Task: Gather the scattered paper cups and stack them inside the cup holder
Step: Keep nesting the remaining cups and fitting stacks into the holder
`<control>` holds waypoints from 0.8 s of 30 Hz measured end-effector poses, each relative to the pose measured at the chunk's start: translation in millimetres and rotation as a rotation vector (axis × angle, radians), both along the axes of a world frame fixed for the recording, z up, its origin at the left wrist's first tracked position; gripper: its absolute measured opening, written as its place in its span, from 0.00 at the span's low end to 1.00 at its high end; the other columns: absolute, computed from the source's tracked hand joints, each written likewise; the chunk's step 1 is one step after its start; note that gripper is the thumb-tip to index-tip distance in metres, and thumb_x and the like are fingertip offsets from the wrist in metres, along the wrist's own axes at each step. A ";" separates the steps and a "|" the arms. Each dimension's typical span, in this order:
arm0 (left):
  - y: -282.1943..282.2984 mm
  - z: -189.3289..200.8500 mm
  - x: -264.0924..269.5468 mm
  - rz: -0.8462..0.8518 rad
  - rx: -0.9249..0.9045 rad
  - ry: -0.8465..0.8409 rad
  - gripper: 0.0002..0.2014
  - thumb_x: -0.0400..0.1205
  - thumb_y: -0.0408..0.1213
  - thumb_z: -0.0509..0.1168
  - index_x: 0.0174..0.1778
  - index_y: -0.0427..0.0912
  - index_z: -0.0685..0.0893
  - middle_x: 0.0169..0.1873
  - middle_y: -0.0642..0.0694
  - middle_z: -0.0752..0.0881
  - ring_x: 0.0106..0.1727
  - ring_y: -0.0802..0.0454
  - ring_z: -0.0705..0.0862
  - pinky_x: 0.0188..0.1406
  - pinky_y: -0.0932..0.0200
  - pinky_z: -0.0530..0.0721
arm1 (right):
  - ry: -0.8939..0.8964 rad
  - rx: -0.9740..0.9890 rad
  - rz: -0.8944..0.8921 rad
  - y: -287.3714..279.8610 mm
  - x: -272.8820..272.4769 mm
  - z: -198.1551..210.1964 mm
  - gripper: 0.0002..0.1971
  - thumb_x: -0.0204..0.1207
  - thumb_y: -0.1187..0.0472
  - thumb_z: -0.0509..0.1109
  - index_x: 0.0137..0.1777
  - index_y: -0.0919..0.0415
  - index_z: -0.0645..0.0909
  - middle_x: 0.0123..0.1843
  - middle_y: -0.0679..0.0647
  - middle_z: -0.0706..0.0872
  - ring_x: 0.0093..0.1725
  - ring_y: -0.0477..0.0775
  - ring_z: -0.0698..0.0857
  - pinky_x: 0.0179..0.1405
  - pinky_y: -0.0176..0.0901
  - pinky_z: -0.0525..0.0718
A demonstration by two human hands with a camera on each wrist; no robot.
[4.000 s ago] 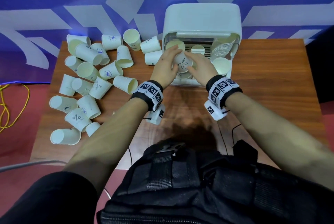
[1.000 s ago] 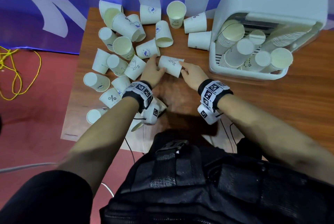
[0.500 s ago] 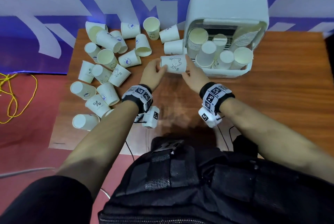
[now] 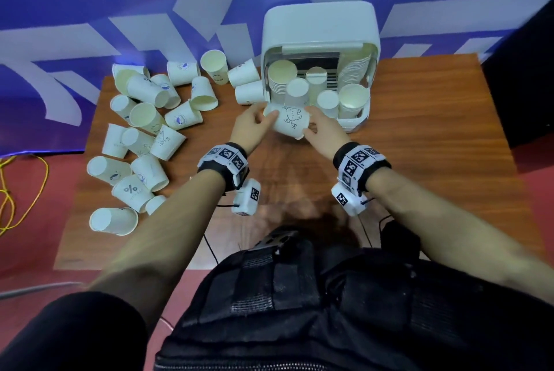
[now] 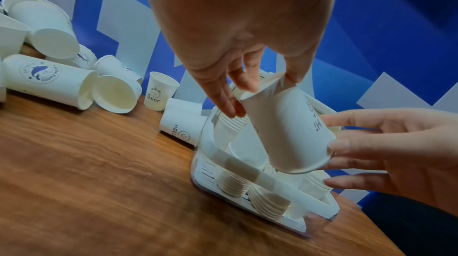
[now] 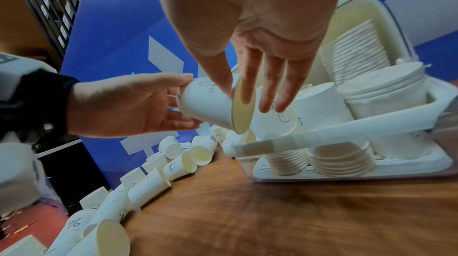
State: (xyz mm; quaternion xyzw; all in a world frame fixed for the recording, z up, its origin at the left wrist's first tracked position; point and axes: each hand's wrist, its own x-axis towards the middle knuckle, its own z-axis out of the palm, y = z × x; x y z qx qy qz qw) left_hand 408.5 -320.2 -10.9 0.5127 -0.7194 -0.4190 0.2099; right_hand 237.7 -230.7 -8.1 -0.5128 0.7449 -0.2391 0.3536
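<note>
A white paper cup [image 4: 289, 122] with a bear drawing and "Hi" hangs tilted in the air just in front of the white cup holder [image 4: 320, 23]. My left hand [image 4: 268, 119] pinches its closed base, seen close in the left wrist view as the left hand [image 5: 262, 92] on the cup [image 5: 285, 129]. My right hand [image 4: 308, 126] pinches the open rim; in the right wrist view the right hand [image 6: 236, 93] has its thumb outside and a finger over the mouth of the cup [image 6: 205, 105]. Several cup stacks [image 4: 296, 92] stand inside the holder.
Many loose cups [image 4: 144, 130] lie scattered over the left half of the wooden table [image 4: 419, 130], and two lie against the holder's left side [image 4: 248, 93]. The holder's front bar [image 6: 322, 135] crosses before the stacks. A blue and white wall stands behind.
Both hands lifted the bear cup off the table and carried it right, up to the holder's front. The cup has turned so that its base points toward the left hand.
</note>
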 end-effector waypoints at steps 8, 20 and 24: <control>4.1 14.7 -33.7 -0.038 -0.025 0.132 0.19 0.78 0.41 0.72 0.65 0.41 0.81 0.61 0.46 0.77 0.60 0.51 0.79 0.55 0.73 0.77 | -0.043 -0.036 -0.047 7.2 -33.4 8.0 0.33 0.80 0.63 0.64 0.82 0.53 0.56 0.69 0.61 0.80 0.62 0.59 0.83 0.62 0.57 0.81; -3.9 40.7 -92.5 -0.129 -0.220 0.085 0.33 0.75 0.44 0.72 0.75 0.42 0.70 0.69 0.44 0.76 0.68 0.49 0.76 0.67 0.46 0.79 | -0.054 -0.182 -0.182 -10.2 -80.3 15.1 0.29 0.80 0.62 0.61 0.81 0.48 0.61 0.64 0.56 0.83 0.58 0.54 0.83 0.59 0.51 0.83; -6.2 36.4 -100.1 -0.187 -0.385 0.025 0.28 0.75 0.43 0.70 0.70 0.37 0.74 0.65 0.41 0.76 0.67 0.47 0.76 0.66 0.47 0.77 | -0.026 -0.175 -0.150 -18.0 -90.1 13.9 0.29 0.81 0.65 0.59 0.82 0.52 0.60 0.76 0.54 0.74 0.69 0.53 0.77 0.63 0.38 0.73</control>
